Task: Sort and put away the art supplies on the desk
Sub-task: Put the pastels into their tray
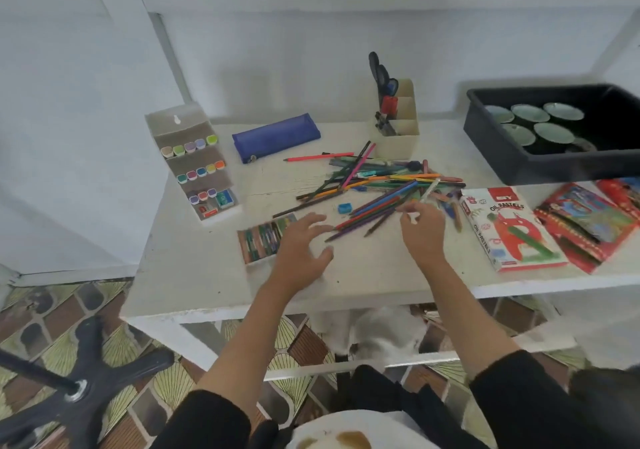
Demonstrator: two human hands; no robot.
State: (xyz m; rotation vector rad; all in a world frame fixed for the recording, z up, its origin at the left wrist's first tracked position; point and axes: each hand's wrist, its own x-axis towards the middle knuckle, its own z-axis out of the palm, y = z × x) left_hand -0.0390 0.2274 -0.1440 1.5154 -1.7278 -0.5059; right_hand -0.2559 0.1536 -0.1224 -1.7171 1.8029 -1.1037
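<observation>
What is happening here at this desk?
A person is sorting art supplies on a white desk. The right hand pinches a thin white stick, perhaps a pencil, at the edge of the loose pencil pile. The left hand is open, fingers spread, beside an open crayon box. A blue pouch, a marker rack and an organizer with scissors stand at the back. Most pencils are not yet put away.
</observation>
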